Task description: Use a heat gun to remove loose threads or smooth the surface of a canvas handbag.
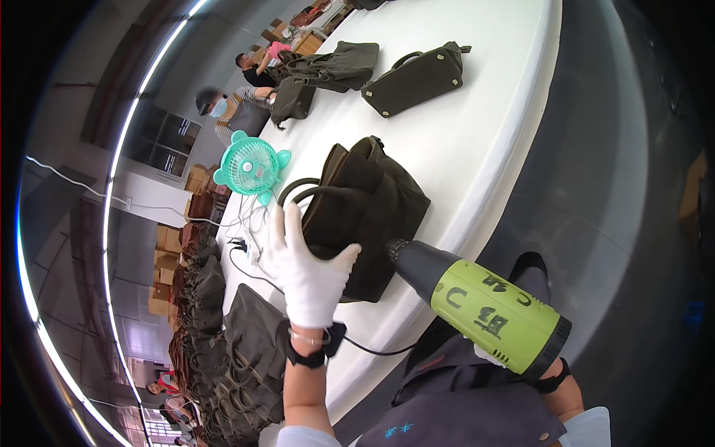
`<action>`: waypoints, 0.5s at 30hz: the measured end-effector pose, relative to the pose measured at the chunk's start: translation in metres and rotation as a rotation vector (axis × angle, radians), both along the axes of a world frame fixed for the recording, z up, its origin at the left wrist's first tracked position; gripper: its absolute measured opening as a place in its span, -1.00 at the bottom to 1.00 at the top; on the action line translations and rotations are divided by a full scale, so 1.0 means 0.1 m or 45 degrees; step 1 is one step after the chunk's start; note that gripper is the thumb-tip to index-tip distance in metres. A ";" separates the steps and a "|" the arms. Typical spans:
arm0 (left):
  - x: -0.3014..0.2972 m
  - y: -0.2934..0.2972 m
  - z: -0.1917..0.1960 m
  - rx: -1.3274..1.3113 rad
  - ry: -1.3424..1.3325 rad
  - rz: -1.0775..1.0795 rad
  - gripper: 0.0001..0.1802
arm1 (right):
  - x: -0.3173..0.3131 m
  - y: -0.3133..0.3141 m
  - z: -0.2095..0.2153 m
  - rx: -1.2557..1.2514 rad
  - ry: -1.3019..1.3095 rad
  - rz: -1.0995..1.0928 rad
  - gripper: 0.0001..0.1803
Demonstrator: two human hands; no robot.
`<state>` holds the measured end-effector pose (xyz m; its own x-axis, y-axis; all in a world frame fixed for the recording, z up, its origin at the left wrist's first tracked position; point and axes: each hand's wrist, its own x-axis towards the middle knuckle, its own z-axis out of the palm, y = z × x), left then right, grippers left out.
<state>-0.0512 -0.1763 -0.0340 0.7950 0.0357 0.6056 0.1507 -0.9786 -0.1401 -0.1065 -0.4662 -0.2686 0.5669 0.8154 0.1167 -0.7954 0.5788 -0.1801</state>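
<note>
A dark olive handbag (402, 190) with two handles and a zip along its top stands tilted on the white table. My left hand (309, 279), in a white glove, rests against the bag's side with fingers stretched up by the handles and thumb spread over the front. In my right hand (488, 356) is a lime-green and black heat gun (484, 302), its nozzle close to the lower side of the bag. The gun's body hides most of that hand; a bit of white glove and the wrist show. Whether the nozzle touches the bag, I cannot tell.
A turquoise fan (251, 167) stands left of the bag, with cables and a plug (238, 244) beside it. Other dark handbags (417, 78) lie farther up the table (477, 141). Several more are piled (249, 365) at lower left. A masked person (242, 115) works across the table.
</note>
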 end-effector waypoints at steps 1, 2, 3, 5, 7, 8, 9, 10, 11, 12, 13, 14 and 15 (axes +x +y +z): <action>0.09 -0.01 0.05 -0.004 -0.003 0.063 0.08 | 0.01 0.02 0.06 0.042 0.020 0.019 -0.47; 0.17 -0.01 0.07 -0.006 -0.007 0.069 0.08 | 0.03 0.05 0.13 0.083 0.042 0.038 -0.47; 0.27 0.03 0.08 0.101 0.087 0.162 0.11 | 0.05 0.06 0.17 0.082 0.036 0.041 -0.47; 0.36 0.13 0.06 0.180 0.196 0.255 0.10 | 0.10 0.10 0.24 -0.080 -0.167 -0.001 -0.46; 0.42 0.32 0.02 0.140 0.191 0.201 0.08 | 0.13 0.11 0.29 -0.242 -0.380 -0.051 -0.46; 0.42 0.39 0.04 0.106 0.190 0.145 0.05 | 0.13 0.10 0.32 -0.319 -0.492 -0.079 -0.45; 0.45 0.44 0.05 0.007 0.097 0.042 -0.02 | 0.16 0.11 0.34 -0.399 -0.594 -0.101 -0.45; 0.46 0.52 0.02 0.009 0.095 0.049 -0.02 | 0.18 0.12 0.35 -0.475 -0.695 -0.122 -0.45; 0.47 0.65 -0.05 -0.196 0.018 0.029 -0.02 | 0.20 0.13 0.37 -0.550 -0.797 -0.143 -0.44; 0.49 0.69 -0.08 -0.402 -0.055 0.003 -0.02 | 0.21 0.14 0.38 -0.628 -0.895 -0.168 -0.44; 0.50 0.73 -0.09 -0.559 -0.052 -0.042 -0.02 | 0.21 0.14 0.39 -0.706 -0.995 -0.192 -0.44; 0.46 0.74 -0.10 -0.558 -0.055 -0.037 -0.02 | 0.22 0.15 0.40 -0.782 -1.097 -0.217 -0.43; 0.46 0.59 -0.09 -0.232 -0.062 0.014 -0.03 | 0.23 0.15 0.39 -0.875 -1.188 -0.248 -0.43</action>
<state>-0.0051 -0.1173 -0.0427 0.7636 0.1566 0.6264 0.1634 -0.9854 0.0471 -0.0831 -0.4514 -0.2295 0.6166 0.7778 0.1218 -0.0991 0.2302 -0.9681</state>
